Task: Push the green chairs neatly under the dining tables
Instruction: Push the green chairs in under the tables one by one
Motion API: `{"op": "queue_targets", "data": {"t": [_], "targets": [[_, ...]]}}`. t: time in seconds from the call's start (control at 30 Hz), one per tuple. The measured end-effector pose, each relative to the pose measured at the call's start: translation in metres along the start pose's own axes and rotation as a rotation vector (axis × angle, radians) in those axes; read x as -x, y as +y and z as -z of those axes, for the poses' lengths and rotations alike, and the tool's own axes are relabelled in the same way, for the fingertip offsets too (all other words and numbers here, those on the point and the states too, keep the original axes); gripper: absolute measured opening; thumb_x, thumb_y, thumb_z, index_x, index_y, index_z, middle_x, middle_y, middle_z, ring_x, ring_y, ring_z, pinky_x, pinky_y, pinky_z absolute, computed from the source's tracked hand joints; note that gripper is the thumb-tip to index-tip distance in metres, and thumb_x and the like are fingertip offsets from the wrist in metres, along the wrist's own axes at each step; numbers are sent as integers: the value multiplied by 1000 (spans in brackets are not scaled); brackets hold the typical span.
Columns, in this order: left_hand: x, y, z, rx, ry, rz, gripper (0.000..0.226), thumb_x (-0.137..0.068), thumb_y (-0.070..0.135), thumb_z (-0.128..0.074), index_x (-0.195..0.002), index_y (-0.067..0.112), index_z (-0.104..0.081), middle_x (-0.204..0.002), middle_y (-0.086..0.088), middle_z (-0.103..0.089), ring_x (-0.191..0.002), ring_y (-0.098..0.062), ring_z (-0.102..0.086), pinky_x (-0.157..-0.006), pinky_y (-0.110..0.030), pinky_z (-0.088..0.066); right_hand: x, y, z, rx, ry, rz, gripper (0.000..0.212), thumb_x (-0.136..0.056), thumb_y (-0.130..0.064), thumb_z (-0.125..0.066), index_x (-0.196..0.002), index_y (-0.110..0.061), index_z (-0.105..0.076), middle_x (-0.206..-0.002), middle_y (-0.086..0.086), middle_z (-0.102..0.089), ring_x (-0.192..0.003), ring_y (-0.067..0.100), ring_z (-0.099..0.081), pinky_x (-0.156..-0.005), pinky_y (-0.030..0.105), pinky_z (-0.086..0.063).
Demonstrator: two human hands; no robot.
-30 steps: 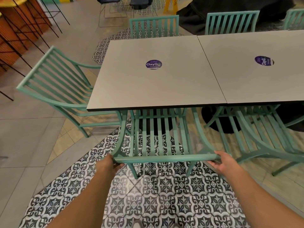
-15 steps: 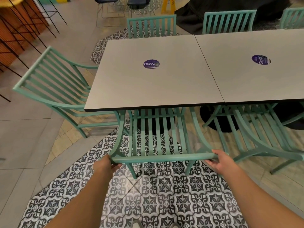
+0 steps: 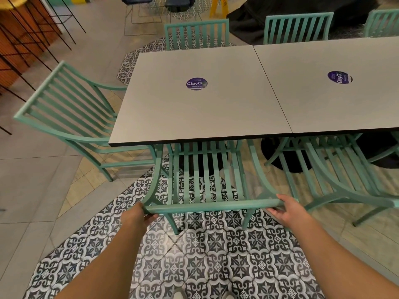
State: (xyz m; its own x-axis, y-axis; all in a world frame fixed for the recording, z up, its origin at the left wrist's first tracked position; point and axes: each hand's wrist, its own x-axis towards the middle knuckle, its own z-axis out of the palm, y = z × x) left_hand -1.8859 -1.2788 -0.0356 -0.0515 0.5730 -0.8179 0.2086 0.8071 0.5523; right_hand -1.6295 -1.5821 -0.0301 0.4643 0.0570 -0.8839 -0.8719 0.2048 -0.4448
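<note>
A green slatted chair point(image 3: 207, 206) stands in front of me with its seat partly under the near edge of the grey dining table point(image 3: 200, 113). My left hand point(image 3: 138, 215) grips the left end of its top rail and my right hand point(image 3: 285, 209) grips the right end. At the table's left end a second green chair point(image 3: 64, 111) stands angled, its arms reaching under the edge. To the right, a third green chair point(image 3: 336, 180) is tucked under the adjoining table point(image 3: 336, 87).
Two more green chairs point(image 3: 196, 34) point(image 3: 298, 28) stand along the far side, and part of another point(image 3: 383, 22) at the far right. Black wire racks point(image 3: 26, 46) line the left. A yellow floor sign point(image 3: 219, 6) and dark stools stand far back. Patterned tiles cover the floor under me.
The chair in my hands has slid a little further under the table. Both hands keep the same grip on the top rail.
</note>
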Motion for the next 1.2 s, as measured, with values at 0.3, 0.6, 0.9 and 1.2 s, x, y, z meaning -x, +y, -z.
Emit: {"op": "queue_targets", "data": {"t": [0.3,0.6,0.9,1.2], "targets": [[1,-1,3,-16,-36,-16,24,-98,13,-54,-113,-5,-55,-106,-27,-66,-88,-37,-70,-36,-30,-51,3,0,2,-22,-7,-3,6,-94,-6,-55,-99,-6,-52,-120,22,-54,-110,37,-57,-95,51,-50],[-3,1,2,-39,-70,-9,22,-99,12,-50,-112,-5,-55,-103,-26,-65,-92,-37,-68,-40,-34,-55,0,-1,5,-47,-23,6,9,-93,-5,-56,-99,-7,-51,-116,23,-55,-98,38,-58,-87,54,-53],[-1,-7,3,29,-41,-51,31,-98,21,-54,-120,-1,-52,-106,-23,-66,-86,-36,-69,-50,-41,-60,-2,-5,19,8,-29,41,11,-94,-11,-56,-105,-10,-52,-120,21,-56,-101,36,-61,-55,45,-59],[88,-84,-93,-73,-287,25,31,-97,24,-57,-113,-2,-56,-107,-25,-64,-80,-35,-68,-50,-38,-59,16,-35,86,86,-39,146,47,-99,-24,-47,-145,-18,-36,-147,18,-39,-127,37,-47,-97,43,-46]]}}
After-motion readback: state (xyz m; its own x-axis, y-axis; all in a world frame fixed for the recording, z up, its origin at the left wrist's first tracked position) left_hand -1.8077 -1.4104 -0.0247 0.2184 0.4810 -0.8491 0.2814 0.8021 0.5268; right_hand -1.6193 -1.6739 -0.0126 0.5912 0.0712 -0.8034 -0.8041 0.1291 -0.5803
